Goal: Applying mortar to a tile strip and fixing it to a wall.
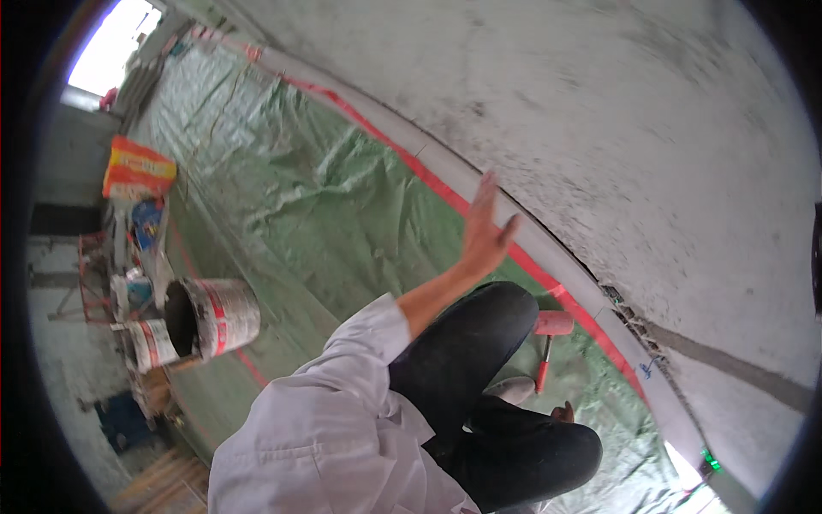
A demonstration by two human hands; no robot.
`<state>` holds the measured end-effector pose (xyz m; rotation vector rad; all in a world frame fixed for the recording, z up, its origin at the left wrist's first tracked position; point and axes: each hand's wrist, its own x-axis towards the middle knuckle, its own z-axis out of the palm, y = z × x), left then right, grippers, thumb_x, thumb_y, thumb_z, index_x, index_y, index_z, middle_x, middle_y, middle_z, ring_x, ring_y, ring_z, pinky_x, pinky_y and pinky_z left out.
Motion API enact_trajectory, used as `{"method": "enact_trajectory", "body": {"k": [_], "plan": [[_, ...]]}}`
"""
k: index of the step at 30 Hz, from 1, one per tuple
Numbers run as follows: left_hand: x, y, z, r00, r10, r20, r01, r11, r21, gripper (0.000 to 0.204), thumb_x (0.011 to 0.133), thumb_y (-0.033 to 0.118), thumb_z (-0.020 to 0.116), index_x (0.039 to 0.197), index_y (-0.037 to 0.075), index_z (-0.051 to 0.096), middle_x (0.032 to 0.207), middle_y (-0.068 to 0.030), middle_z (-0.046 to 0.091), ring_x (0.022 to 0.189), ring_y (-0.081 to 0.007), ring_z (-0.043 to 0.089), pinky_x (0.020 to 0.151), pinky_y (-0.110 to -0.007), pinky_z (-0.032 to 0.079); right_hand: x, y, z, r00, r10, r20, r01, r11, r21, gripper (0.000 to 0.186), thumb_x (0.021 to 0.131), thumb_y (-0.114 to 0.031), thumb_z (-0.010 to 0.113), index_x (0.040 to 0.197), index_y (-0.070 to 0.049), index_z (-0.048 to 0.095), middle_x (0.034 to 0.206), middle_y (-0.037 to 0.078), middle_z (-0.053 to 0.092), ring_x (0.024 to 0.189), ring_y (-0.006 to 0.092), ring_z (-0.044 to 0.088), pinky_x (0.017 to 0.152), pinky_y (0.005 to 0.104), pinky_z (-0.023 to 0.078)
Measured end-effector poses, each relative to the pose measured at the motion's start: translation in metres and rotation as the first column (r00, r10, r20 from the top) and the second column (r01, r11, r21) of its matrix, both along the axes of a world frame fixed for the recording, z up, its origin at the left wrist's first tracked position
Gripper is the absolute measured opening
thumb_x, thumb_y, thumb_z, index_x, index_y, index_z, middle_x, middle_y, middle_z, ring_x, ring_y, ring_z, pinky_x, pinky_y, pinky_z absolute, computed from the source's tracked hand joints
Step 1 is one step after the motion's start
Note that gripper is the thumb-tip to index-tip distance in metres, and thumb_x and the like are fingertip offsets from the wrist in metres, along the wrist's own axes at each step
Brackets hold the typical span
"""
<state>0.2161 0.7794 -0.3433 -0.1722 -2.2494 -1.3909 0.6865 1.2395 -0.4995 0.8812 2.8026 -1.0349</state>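
My left hand (489, 233) reaches out over my bent knee, its fingers stretched and the thumb apart. Its fingertips lie at the pale skirting strip (449, 171) along the wall's foot; whether they press on it I cannot tell. Beyond my other knee, only a few fingertips of my right hand (562, 413) show, slightly apart with nothing visible between them; the knee hides the rest. A mallet (553, 323) with a red head, metal shaft and red grip lies on the green floor sheet (360, 223), between my knees and the strip.
Red tape (432, 182) runs along the sheet's edge beside the strip. The rough grey wall (591, 128) rises beyond. At left stand a large bucket (227, 315) of dark material, a smaller bucket (152, 344) and an orange bag (139, 170). A green light (710, 462) glows near the strip's lower right end.
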Motion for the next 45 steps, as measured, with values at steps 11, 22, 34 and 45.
{"method": "enact_trajectory", "body": {"k": [11, 22, 34, 45], "plan": [[-0.067, 0.036, 0.102, 0.95, 0.202, -0.24, -0.211, 0.977, -0.015, 0.091, 0.1, 0.051, 0.064, 0.171, 0.008, 0.028, 0.179, -0.0258, 0.015, 0.163, -0.0547, 0.01, 0.127, -0.074, 0.008, -0.133, -0.049, 0.233, 0.999, -0.009, -0.037, 0.017, 0.975, 0.221, 0.039, 0.108, -0.018, 0.066, 0.142, -0.002, 0.068, 0.113, 0.013, 0.077, 0.092, 0.0178, 0.07, 0.084, 0.0323, 0.058], [-0.047, 0.029, 0.102, 0.978, 0.128, -0.165, -0.139, 0.989, -0.059, 0.091, 0.092, 0.03, 0.079, 0.169, 0.012, 0.033, 0.179, -0.0163, 0.023, 0.165, -0.043, 0.018, 0.131, -0.072, 0.009, -0.188, -0.133, 0.342, 0.995, -0.021, -0.098, 0.002, 0.982, -0.19, 0.047, 0.115, -0.036, 0.051, 0.134, 0.002, 0.07, 0.099, 0.011, 0.074, 0.087, 0.0173, 0.067, 0.082, 0.033, 0.054], [0.177, -0.166, -0.19, 0.524, 0.594, 0.611, -0.127, 0.763, -0.633, 0.112, 0.076, 0.029, 0.092, 0.17, 0.017, 0.032, 0.18, -0.0246, 0.01, 0.165, -0.0489, 0.01, 0.119, -0.086, 0.011, -0.2, -0.118, 0.34, 0.977, -0.201, 0.071, 0.21, 0.965, -0.154, 0.061, 0.111, -0.049, 0.057, 0.127, 0.008, 0.072, 0.099, 0.013, 0.074, 0.088, 0.0204, 0.067, 0.081, 0.0335, 0.053], [0.125, -0.146, -0.135, 0.405, 0.325, 0.855, 0.335, 0.817, -0.469, 0.132, 0.071, 0.042, 0.097, 0.173, 0.016, 0.017, 0.18, -0.0255, -0.001, 0.165, -0.0507, 0.0, 0.109, -0.092, 0.022, -0.18, -0.186, 0.387, 0.994, -0.076, 0.075, 0.059, 0.977, 0.206, 0.028, 0.105, -0.021, 0.065, 0.116, 0.003, 0.075, 0.106, 0.016, 0.075, 0.101, 0.0239, 0.069, 0.093, 0.0369, 0.053]]}}
